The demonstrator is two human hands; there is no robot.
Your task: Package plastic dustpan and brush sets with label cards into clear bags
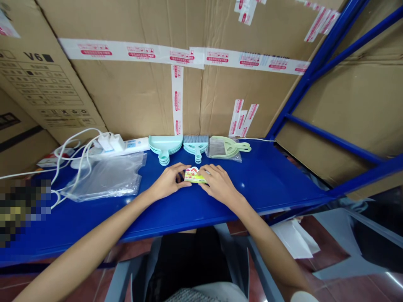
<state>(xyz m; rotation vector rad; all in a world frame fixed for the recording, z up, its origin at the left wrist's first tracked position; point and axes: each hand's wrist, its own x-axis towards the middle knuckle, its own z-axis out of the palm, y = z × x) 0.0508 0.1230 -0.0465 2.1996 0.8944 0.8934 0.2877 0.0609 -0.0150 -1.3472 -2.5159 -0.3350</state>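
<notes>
A small stack of printed cards (192, 176), yellow-green with red and pink pictures, is held low over the blue table between my hands. My left hand (167, 181) pinches its left end between thumb and fingers. On the right end, my right hand (219, 183) is closed, its fingers over the top and the thumb below. Just behind the cards stand stacked mint dustpans (165, 144) and small mint brushes with grey bristles (195, 147). To their right lies a pale green brush and dustpan set (231, 147), partly in a clear bag.
Clear plastic bags (108, 178) lie on the left of the blue table (185, 209). Behind them are a white power strip (137, 144) and looping cables (83, 157). Taped cardboard (132, 96) walls the back, and a blue metal frame (333, 151) borders the right.
</notes>
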